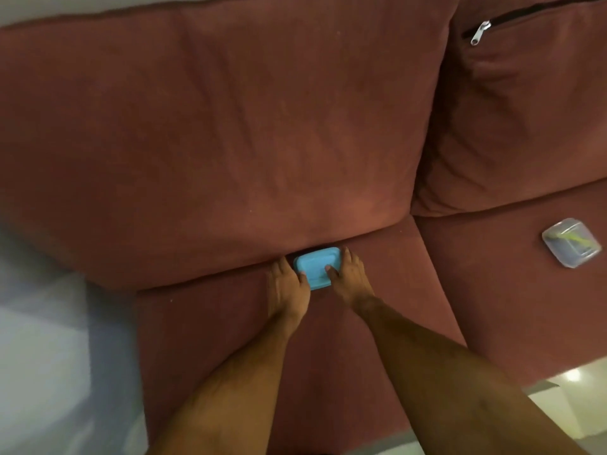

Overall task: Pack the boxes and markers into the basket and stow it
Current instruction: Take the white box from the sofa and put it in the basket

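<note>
The blue box (316, 267) is lying on the seat of the sofa (210, 339), pushed right up against the bottom edge of the big back cushion (210, 133), so that its far side is sitting in the crease where seat and cushion meet. It is lying flat with its lid facing up.

Both hands are on it. The left hand (289, 284) is gripping the box's left end, fingers reaching along the far side toward the crease and the thumb pressing on the near left corner. The right hand (349, 279) is gripping the right end, fingers curling round the far right corner and the thumb lying on top of the lid. Both bare forearms are stretching in from the near edge of the seat toward the box.

Well away to the right of the blue box, on the next seat cushion over, a clear plastic box (571, 242) is lying tilted on a corner; something yellow-green is showing through it, too blurred to name. Above that, further right of the blue box and higher, a second back cushion (525, 110) is leaning with a dark zip and a silver zip pull (480, 32) near its top. To the left of the blue box, past the end of the sofa, a pale floor (42, 339) is showing, out of focus.
</note>
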